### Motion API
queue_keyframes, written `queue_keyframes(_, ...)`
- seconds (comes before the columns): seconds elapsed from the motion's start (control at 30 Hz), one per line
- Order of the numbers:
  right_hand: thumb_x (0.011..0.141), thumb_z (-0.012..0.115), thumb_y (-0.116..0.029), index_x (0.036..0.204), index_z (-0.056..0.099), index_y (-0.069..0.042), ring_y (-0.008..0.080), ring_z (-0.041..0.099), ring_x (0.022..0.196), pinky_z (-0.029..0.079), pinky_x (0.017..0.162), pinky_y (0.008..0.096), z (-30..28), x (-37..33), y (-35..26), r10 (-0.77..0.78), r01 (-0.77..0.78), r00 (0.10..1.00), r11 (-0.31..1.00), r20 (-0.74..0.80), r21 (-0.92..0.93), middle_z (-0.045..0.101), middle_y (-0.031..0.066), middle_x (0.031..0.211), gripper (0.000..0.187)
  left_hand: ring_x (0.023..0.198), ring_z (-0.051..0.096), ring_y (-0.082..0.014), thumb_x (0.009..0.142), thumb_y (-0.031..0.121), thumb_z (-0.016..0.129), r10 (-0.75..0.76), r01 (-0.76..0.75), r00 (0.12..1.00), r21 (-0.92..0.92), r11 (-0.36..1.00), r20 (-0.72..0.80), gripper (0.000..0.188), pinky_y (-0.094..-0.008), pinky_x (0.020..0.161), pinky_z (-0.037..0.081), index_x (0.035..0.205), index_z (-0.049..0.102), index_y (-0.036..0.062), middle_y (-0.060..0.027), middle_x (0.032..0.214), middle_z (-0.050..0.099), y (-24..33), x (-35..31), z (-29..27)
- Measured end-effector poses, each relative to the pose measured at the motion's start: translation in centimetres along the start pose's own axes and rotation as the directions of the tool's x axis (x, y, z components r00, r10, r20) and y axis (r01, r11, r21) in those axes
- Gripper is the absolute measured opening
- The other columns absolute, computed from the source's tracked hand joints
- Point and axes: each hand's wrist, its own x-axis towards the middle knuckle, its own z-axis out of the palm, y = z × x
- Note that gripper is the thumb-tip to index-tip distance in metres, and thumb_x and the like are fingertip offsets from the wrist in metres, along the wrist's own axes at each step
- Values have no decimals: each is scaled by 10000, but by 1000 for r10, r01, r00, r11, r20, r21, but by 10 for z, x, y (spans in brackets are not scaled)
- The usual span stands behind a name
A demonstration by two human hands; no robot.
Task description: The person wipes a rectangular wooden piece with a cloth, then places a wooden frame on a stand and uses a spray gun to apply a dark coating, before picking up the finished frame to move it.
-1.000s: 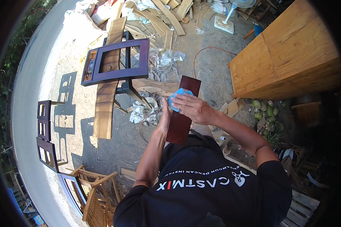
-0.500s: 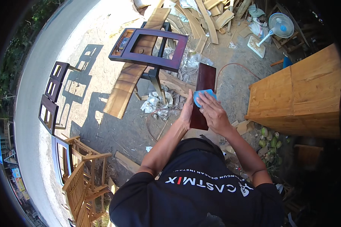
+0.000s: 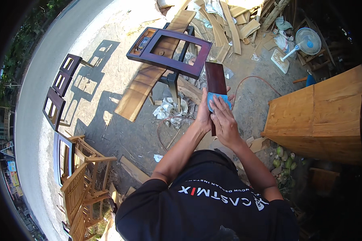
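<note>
My left hand grips a dark reddish-brown wooden board from beneath. Its thumb lies along the left edge and some fingertips show past the right edge. The board is long, narrow and smooth, held in the air before my body. Across its face lies a blue sheet that looks like folded sandpaper. My right hand presses this sheet onto the board, fingers close together on top. The board's near end is partly hidden behind my hands.
Ahead, a purple-brown frame rests on a stand with a long plank. Wood scraps and a fan are beyond. A wooden cabinet stands right; wooden chairs and dark frames are left.
The board has tipped about its long axis, so its face looks narrower. Left fingertips now show past its right edge. The sheet and right hand stay on it; the whole view has shifted slightly.
</note>
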Motion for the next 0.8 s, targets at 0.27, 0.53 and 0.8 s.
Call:
queue_keyframes(0.27,1084,468,-171,1428,560,25,412,441,1440,366,1179,442,4,56,17,20,-18,999,999,-45,50,501,239,1523,406,1487,363,-257,1065,663,290,103,38,962,495,868,-254,855,-386,1218,312,1613,253,7,-179,1633,330,0,-18,12)
queue_keyframes(0.53,1057,496,-74,1471,523,21,397,435,1458,350,1193,491,10,79,27,48,-43,997,994,-53,98,492,229,1539,425,1538,258,-238,1070,648,299,128,63,961,648,759,-244,837,-346,1263,179,1631,235,31,-136,1685,249,14,-33,4)
queue_keyframes(0.8,1055,528,-156,1395,593,8,433,473,1402,360,1182,465,35,131,23,-113,116,987,993,-110,20,555,234,1466,384,1248,628,-242,1078,610,350,48,85,947,389,917,-318,729,-418,1075,518,1523,423,38,-166,1405,592,42,-42,4)
